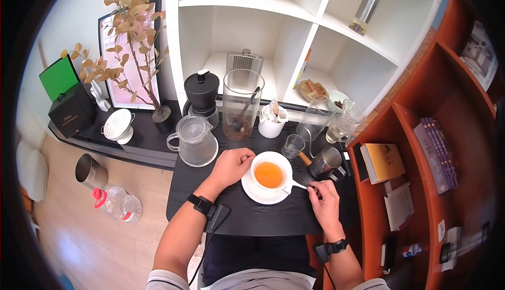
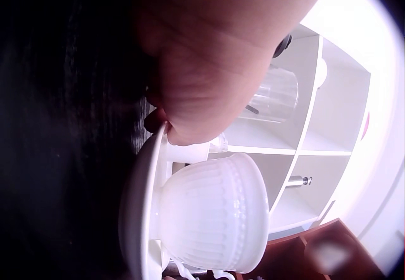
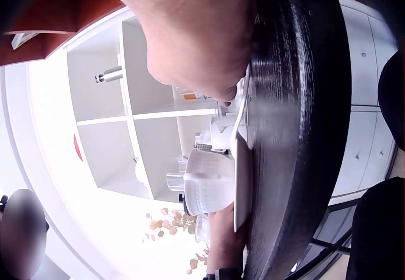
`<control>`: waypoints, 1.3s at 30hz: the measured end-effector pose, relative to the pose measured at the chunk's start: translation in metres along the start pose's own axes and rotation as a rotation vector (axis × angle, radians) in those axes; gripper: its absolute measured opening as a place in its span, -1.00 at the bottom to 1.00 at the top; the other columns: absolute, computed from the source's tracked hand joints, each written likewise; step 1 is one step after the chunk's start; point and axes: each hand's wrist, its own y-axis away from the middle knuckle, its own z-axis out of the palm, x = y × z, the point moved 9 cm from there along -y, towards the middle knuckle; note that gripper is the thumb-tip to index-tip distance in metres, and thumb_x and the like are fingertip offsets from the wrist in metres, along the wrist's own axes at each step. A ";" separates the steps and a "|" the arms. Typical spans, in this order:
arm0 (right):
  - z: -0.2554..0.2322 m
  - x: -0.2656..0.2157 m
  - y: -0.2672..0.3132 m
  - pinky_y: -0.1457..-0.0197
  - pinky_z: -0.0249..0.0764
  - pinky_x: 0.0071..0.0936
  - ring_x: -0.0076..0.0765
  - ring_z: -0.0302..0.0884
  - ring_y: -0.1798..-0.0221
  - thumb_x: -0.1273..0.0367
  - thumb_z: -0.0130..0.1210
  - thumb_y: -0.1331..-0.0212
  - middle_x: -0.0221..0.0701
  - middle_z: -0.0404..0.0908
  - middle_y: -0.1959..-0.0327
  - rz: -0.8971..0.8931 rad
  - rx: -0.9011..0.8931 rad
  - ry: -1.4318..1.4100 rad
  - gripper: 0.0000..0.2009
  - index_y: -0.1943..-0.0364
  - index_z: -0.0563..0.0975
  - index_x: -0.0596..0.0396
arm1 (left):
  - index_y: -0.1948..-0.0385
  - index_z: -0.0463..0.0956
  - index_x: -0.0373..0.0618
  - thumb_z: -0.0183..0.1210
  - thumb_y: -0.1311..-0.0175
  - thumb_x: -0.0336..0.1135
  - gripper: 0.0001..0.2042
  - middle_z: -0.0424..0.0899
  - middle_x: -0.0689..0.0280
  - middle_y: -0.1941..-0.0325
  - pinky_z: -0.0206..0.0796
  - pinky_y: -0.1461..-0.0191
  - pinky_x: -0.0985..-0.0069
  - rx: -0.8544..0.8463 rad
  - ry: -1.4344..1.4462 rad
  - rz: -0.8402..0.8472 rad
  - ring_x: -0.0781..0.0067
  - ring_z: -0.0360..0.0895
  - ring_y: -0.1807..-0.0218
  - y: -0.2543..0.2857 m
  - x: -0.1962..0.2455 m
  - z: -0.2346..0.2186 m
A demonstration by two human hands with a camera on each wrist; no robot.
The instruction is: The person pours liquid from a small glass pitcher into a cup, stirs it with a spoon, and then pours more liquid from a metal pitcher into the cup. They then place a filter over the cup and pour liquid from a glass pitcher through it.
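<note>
A white cup (image 1: pixel 273 156) of orange liquid stands upright on a white saucer (image 1: pixel 258 198); its ribbed side faces the left wrist view, where the cup (image 2: pixel 212 213) is close. My left hand (image 1: pixel 230 166) pinches the saucer's left rim; in the left wrist view a fingertip of this hand (image 2: pixel 215 71) lies over the rim. A white spoon (image 1: pixel 300 185) rests on the saucer at the cup's right. Its handle end is pinched by my right hand (image 1: pixel 326 206). The right wrist view shows the handle (image 3: pixel 240 118) running up from the saucer; the hand (image 3: pixel 196 39) partly hides its end.
Behind the cup stand a glass pitcher (image 1: pixel 197 141), a black grinder (image 1: pixel 201 91), a tall glass cylinder (image 1: pixel 231 100) and a white mug (image 1: pixel 271 127). Right of it are a small glass (image 1: pixel 293 146) and a metal cup (image 1: pixel 325 163). A brown bookshelf (image 1: pixel 415 158) borders the table.
</note>
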 end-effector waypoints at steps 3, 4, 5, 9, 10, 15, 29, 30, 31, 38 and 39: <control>0.000 0.001 0.000 0.28 0.59 -0.35 -0.24 0.64 0.33 0.52 0.39 -0.23 -0.27 0.62 0.22 0.003 0.004 -0.001 -0.80 0.07 0.71 0.15 | 0.12 0.72 -0.29 0.21 -0.42 -0.45 -0.85 0.78 0.23 0.42 0.49 0.27 0.52 -0.001 -0.018 0.001 0.57 0.66 0.41 0.000 0.002 -0.001; 0.000 0.001 0.000 0.28 0.59 -0.35 -0.24 0.64 0.33 0.52 0.39 -0.23 -0.27 0.62 0.22 0.010 0.007 0.002 -0.80 0.07 0.71 0.15 | 0.12 0.72 -0.29 0.20 -0.43 -0.45 -0.85 0.80 0.21 0.39 0.51 0.25 0.51 -0.005 -0.034 -0.003 0.54 0.69 0.39 0.000 0.002 -0.001; 0.000 0.001 0.000 0.29 0.58 -0.35 -0.24 0.64 0.34 0.53 0.39 -0.23 -0.27 0.62 0.22 0.018 0.009 0.005 -0.80 0.07 0.71 0.15 | 0.12 0.72 -0.29 0.20 -0.43 -0.45 -0.85 0.80 0.21 0.39 0.51 0.25 0.51 -0.010 -0.039 -0.008 0.54 0.69 0.39 -0.001 0.002 0.000; -0.002 0.001 -0.001 0.30 0.57 -0.37 -0.25 0.63 0.35 0.53 0.39 -0.23 -0.27 0.61 0.23 0.004 0.024 0.000 -0.80 0.08 0.71 0.17 | 0.12 0.71 -0.30 0.20 -0.44 -0.45 -0.85 0.80 0.20 0.39 0.51 0.25 0.51 0.002 -0.054 0.015 0.54 0.70 0.39 -0.001 0.005 0.000; -0.003 0.000 -0.002 0.30 0.57 -0.37 -0.27 0.62 0.37 0.53 0.39 -0.23 -0.27 0.61 0.24 0.006 0.029 -0.008 -0.80 0.08 0.71 0.17 | 0.12 0.71 -0.30 0.20 -0.44 -0.45 -0.85 0.80 0.21 0.39 0.51 0.25 0.51 0.008 -0.039 0.019 0.55 0.69 0.39 0.000 0.005 -0.001; -0.005 0.003 -0.002 0.31 0.56 -0.37 -0.28 0.61 0.38 0.52 0.39 -0.23 -0.28 0.60 0.25 0.015 0.045 -0.019 -0.81 0.08 0.70 0.17 | 0.13 0.72 -0.25 0.21 -0.42 -0.42 -0.85 0.79 0.18 0.40 0.51 0.26 0.47 0.010 -0.022 -0.012 0.43 0.71 0.41 -0.002 -0.001 0.002; -0.011 0.003 -0.001 0.24 0.62 -0.35 -0.21 0.70 0.30 0.51 0.38 -0.25 -0.28 0.62 0.24 0.010 0.076 -0.058 -0.84 0.12 0.70 0.17 | 0.15 0.74 -0.22 0.27 -0.39 -0.38 -0.85 0.75 0.14 0.47 0.49 0.29 0.41 0.032 0.010 -0.002 0.33 0.69 0.47 -0.004 -0.013 0.004; -0.011 0.003 -0.001 0.25 0.62 -0.34 -0.22 0.70 0.30 0.51 0.37 -0.25 -0.28 0.62 0.25 0.011 0.074 -0.067 -0.84 0.12 0.70 0.17 | 0.16 0.74 -0.23 0.26 -0.38 -0.38 -0.85 0.73 0.15 0.49 0.48 0.30 0.40 0.049 -0.008 0.015 0.32 0.68 0.48 -0.004 -0.010 0.002; -0.011 0.003 -0.001 0.25 0.61 -0.34 -0.22 0.70 0.31 0.51 0.37 -0.25 -0.28 0.62 0.26 0.013 0.073 -0.074 -0.85 0.12 0.70 0.17 | 0.16 0.74 -0.23 0.26 -0.38 -0.38 -0.85 0.73 0.15 0.49 0.48 0.30 0.40 0.041 -0.006 0.026 0.32 0.68 0.48 -0.004 -0.008 0.003; -0.014 -0.004 0.000 0.34 0.50 -0.47 -0.42 0.57 0.43 0.53 0.33 -0.29 -0.35 0.59 0.30 -0.076 0.139 -0.050 -0.86 0.10 0.70 0.17 | 0.19 0.74 -0.22 0.27 -0.36 -0.36 -0.84 0.74 0.11 0.48 0.47 0.31 0.35 0.065 -0.036 0.043 0.22 0.70 0.47 -0.006 -0.006 0.001; -0.014 -0.006 0.002 0.34 0.50 -0.47 -0.42 0.57 0.43 0.53 0.33 -0.29 -0.35 0.59 0.30 -0.076 0.131 -0.038 -0.86 0.10 0.70 0.17 | 0.19 0.74 -0.22 0.27 -0.36 -0.36 -0.84 0.74 0.11 0.48 0.47 0.31 0.35 0.064 -0.021 0.040 0.22 0.70 0.47 -0.005 -0.006 0.001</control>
